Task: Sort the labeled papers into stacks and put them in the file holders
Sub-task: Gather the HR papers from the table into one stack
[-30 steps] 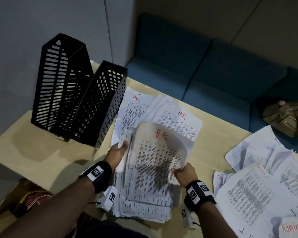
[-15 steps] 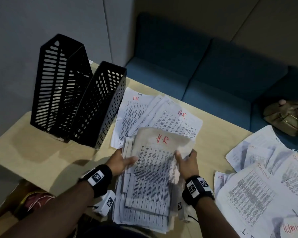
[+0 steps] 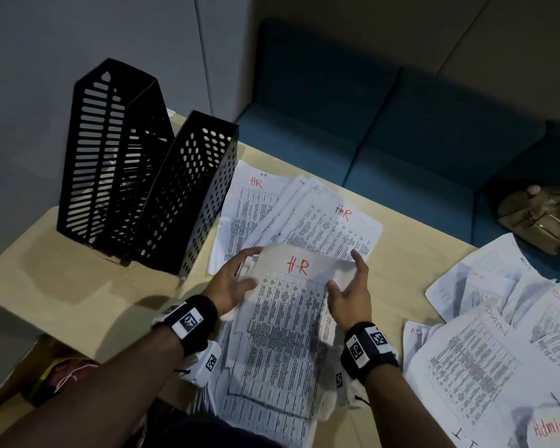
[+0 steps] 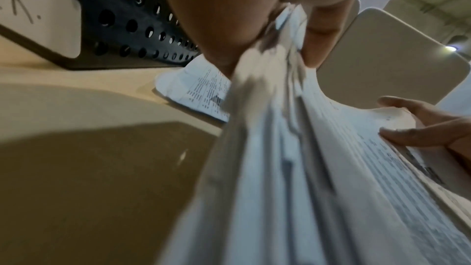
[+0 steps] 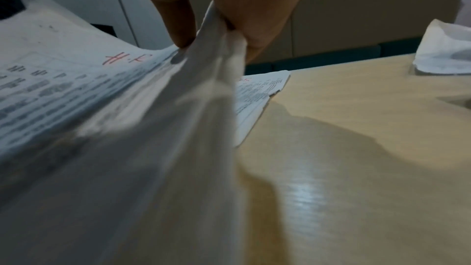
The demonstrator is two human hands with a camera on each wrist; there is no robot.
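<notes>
- Papers marked "H·R" in red, a stack (image 3: 282, 324), sit at the table's (image 3: 62, 286) near edge, gripped on both sides.
- Two black perforated file holders (image 3: 149, 176) stand far left; the left wrist view shows a white label (image 4: 38, 9) ending "R." on one.
- Loose sheets marked "HR" (image 3: 304, 215) lie just beyond the stack; "Admin" sheets (image 3: 498, 360) lie right.
- Left hand (image 3: 232, 281) pinches the stack's left edge.
- Right hand (image 3: 351, 292) pinches its right edge.

Both hands, left hand (image 3: 232, 281) and right hand (image 3: 349, 291), flanking the HR stack (image 3: 285, 331).
</notes>
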